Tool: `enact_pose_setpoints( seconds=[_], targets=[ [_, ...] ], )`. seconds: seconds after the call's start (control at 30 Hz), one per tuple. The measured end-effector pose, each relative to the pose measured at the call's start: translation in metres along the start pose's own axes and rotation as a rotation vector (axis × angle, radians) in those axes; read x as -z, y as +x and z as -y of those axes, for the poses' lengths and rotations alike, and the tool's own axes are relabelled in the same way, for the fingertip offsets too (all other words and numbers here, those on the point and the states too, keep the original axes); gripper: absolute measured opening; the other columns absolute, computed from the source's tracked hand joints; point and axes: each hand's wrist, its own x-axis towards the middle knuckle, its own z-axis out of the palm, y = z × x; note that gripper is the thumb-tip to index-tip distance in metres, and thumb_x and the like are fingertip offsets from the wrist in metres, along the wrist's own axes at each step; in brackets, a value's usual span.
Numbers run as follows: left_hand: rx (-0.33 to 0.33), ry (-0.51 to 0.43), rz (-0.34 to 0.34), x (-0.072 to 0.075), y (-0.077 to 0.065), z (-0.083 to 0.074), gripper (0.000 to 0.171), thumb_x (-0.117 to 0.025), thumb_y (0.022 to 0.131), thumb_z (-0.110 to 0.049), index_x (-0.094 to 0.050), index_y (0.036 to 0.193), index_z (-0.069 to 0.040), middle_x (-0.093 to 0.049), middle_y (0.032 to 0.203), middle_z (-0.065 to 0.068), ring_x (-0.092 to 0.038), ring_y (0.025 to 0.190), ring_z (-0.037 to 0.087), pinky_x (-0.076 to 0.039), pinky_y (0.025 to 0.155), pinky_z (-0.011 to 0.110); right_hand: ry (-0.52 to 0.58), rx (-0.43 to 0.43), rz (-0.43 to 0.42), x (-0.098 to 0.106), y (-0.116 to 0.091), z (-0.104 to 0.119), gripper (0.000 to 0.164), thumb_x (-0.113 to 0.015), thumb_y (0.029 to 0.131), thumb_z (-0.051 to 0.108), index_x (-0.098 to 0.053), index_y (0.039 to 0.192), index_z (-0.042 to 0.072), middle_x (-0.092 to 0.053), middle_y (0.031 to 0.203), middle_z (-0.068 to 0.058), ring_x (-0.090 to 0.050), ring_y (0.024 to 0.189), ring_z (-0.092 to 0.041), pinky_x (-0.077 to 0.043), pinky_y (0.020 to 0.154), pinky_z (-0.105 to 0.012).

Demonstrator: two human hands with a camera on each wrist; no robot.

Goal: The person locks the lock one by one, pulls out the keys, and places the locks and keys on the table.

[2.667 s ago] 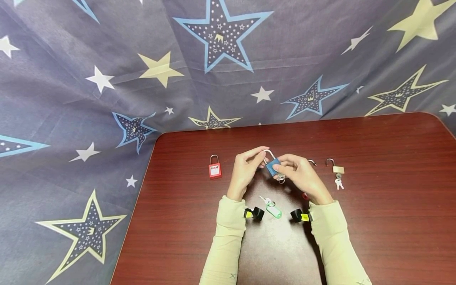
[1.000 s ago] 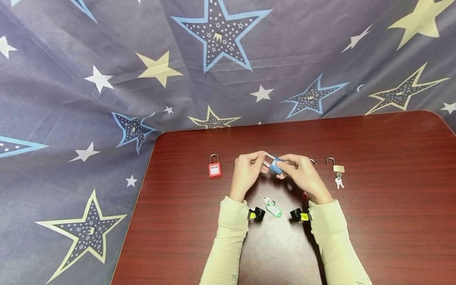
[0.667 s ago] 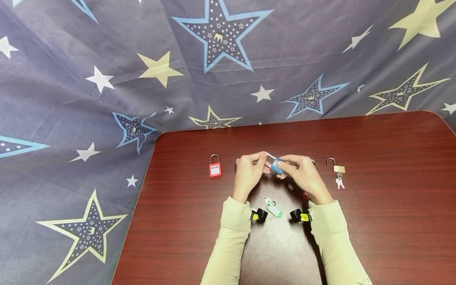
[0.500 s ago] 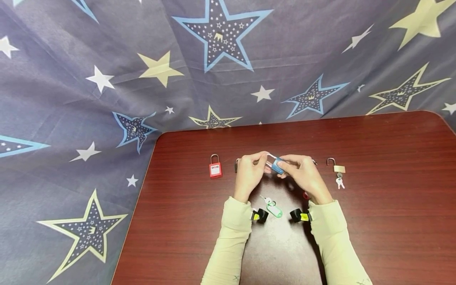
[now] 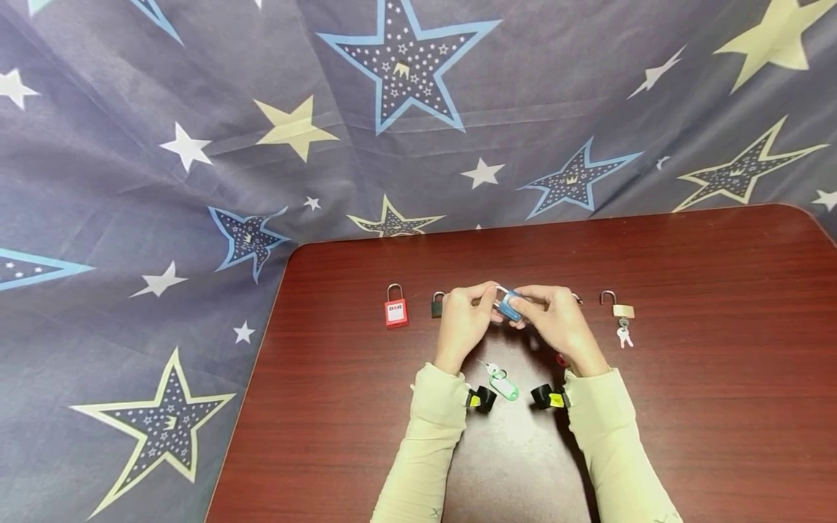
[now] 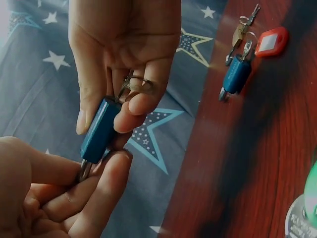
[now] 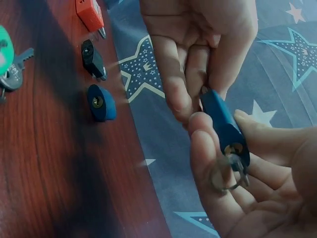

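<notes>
Both hands hold one blue padlock (image 5: 509, 305) up over the table. My left hand (image 5: 463, 319) pinches its metal shackle (image 6: 85, 170) between thumb and fingers. The padlock's body is gripped by my right hand (image 5: 556, 319), thumb on the near face and fingers behind. In the right wrist view a key with a metal ring (image 7: 225, 173) sits at the keyhole in the padlock's bottom end. The padlock lies tilted, shackle toward the left hand. Fingers hide part of the shackle.
On the table (image 5: 327, 407) are a red padlock (image 5: 395, 312), a black padlock (image 5: 437, 308), another blue padlock (image 7: 100, 103) and a brass padlock with keys (image 5: 623, 311). A green key tag (image 5: 504, 386) lies between the forearms. Another blue padlock (image 6: 237, 74) lies near a red tag (image 6: 272, 41).
The padlock has tipped from more upright to slanted, and its hanging keys no longer show in the head view. My left hand has shifted right toward the right hand, uncovering the black padlock.
</notes>
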Motion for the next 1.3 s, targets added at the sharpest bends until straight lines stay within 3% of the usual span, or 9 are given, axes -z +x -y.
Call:
enact_pose_setpoints(
  seconds=[0.17, 0.27, 0.37, 0.5, 0.7, 0.97, 1.17, 1.3],
  targets=[
    [-0.007, -0.044, 0.009, 0.006, -0.001, -0.009, 0.019, -0.051, 0.091, -0.009, -0.067, 0.097, -0.002, -0.066, 0.075, 0.014, -0.064, 0.06, 0.027, -0.051, 0.054, 0.027, 0.004, 0.013, -0.01, -0.001, 0.0, 0.001, 0.035, -0.059, 0.087, 0.032, -0.063, 0.109, 0.004, -0.067, 0.083, -0.011, -0.064, 0.069, -0.021, -0.05, 0.065, -0.04],
    [0.019, -0.129, 0.038, 0.01, 0.0, -0.009, 0.021, -0.05, 0.092, -0.01, -0.064, 0.102, 0.003, -0.066, 0.079, 0.017, -0.065, 0.064, 0.031, -0.052, 0.057, 0.03, 0.038, 0.007, -0.006, -0.001, -0.001, 0.006, 0.037, -0.059, 0.087, 0.03, -0.061, 0.111, 0.002, -0.067, 0.085, -0.013, -0.064, 0.07, -0.022, -0.051, 0.066, -0.039],
    [0.045, -0.215, 0.058, 0.009, 0.004, 0.003, 0.025, -0.051, 0.092, -0.015, -0.063, 0.106, 0.003, -0.066, 0.082, 0.016, -0.065, 0.066, 0.028, -0.053, 0.061, 0.039, 0.064, -0.002, -0.003, -0.001, -0.004, 0.019, 0.035, -0.058, 0.088, 0.024, -0.059, 0.113, -0.001, -0.066, 0.087, -0.017, -0.065, 0.071, -0.026, -0.051, 0.066, -0.034],
    [0.078, -0.283, 0.052, 0.005, 0.009, 0.018, 0.029, -0.055, 0.091, -0.022, -0.063, 0.11, -0.001, -0.067, 0.084, 0.013, -0.066, 0.067, 0.024, -0.052, 0.065, 0.043, 0.09, -0.009, -0.008, -0.001, -0.004, 0.019, 0.035, -0.058, 0.089, 0.022, -0.058, 0.114, -0.002, -0.065, 0.09, -0.019, -0.065, 0.074, -0.03, -0.051, 0.067, -0.032],
    [0.13, -0.327, 0.091, 0.005, 0.008, 0.016, 0.033, -0.06, 0.087, -0.019, -0.059, 0.112, 0.002, -0.067, 0.087, 0.015, -0.066, 0.075, 0.03, -0.051, 0.072, 0.045, 0.154, -0.002, -0.056, -0.003, -0.001, 0.006, 0.04, -0.061, 0.086, 0.03, -0.058, 0.114, 0.001, -0.066, 0.097, -0.018, -0.066, 0.076, -0.022, -0.052, 0.073, -0.038],
    [0.134, -0.298, 0.182, 0.01, 0.0, -0.003, 0.024, -0.061, 0.086, -0.019, -0.066, 0.096, 0.002, -0.067, 0.083, 0.012, -0.066, 0.079, 0.024, -0.052, 0.074, 0.039, 0.185, 0.029, -0.101, -0.005, -0.001, 0.007, 0.04, -0.062, 0.085, 0.031, -0.059, 0.111, 0.0, -0.065, 0.097, -0.019, -0.066, 0.076, -0.022, -0.052, 0.072, -0.037],
    [0.085, -0.269, 0.139, 0.009, 0.002, 0.003, 0.023, -0.061, 0.086, -0.017, -0.066, 0.097, 0.003, -0.067, 0.083, 0.013, -0.066, 0.075, 0.022, -0.051, 0.073, 0.043, 0.188, 0.027, -0.084, -0.006, 0.001, 0.003, 0.041, -0.062, 0.085, 0.032, -0.059, 0.112, 0.002, -0.065, 0.098, -0.018, -0.066, 0.078, -0.021, -0.052, 0.073, -0.034],
    [0.079, -0.2, 0.1, 0.006, 0.005, 0.011, 0.022, -0.062, 0.086, -0.021, -0.067, 0.095, -0.001, -0.068, 0.082, 0.011, -0.066, 0.075, 0.026, -0.051, 0.073, 0.046, 0.207, 0.026, -0.06, -0.005, 0.001, 0.004, 0.04, -0.062, 0.085, 0.031, -0.058, 0.113, 0.003, -0.064, 0.098, -0.018, -0.066, 0.078, -0.023, -0.052, 0.073, -0.036]
  ],
)
